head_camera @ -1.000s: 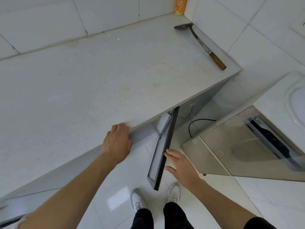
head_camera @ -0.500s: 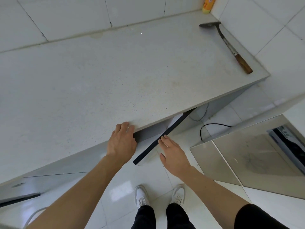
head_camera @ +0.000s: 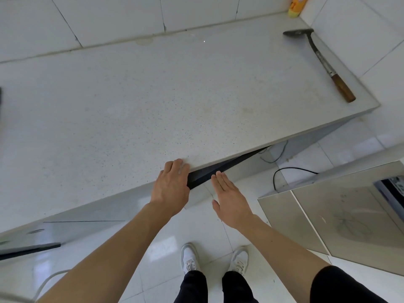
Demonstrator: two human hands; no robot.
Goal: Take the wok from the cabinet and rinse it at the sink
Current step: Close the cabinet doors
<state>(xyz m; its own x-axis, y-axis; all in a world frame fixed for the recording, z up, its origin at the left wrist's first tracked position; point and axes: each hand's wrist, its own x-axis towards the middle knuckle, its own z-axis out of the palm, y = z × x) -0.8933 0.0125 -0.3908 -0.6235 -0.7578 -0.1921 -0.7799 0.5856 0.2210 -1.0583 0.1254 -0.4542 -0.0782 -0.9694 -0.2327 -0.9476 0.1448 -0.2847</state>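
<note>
No wok and no sink show in the head view. The dark-edged cabinet door point(head_camera: 209, 173) under the speckled white counter point(head_camera: 131, 110) stands only slightly ajar. My right hand point(head_camera: 229, 200) is flat with straight fingers, its fingertips at the door's outer face. My left hand point(head_camera: 171, 186) rests on the counter's front edge just left of the door, fingers lying on the top. The inside of the cabinet is hidden.
A metal spatula with a wooden handle point(head_camera: 321, 60) lies at the counter's far right, a yellow bottle point(head_camera: 296, 6) in the corner behind it. A black cable point(head_camera: 284, 171) runs on the floor beside a grey glossy panel point(head_camera: 328, 215). Another dark door edge point(head_camera: 28, 250) juts out at lower left.
The cabinet door has swung from wide open to almost closed, with my right hand following it inward. My left hand stayed on the counter edge. The view shifted left.
</note>
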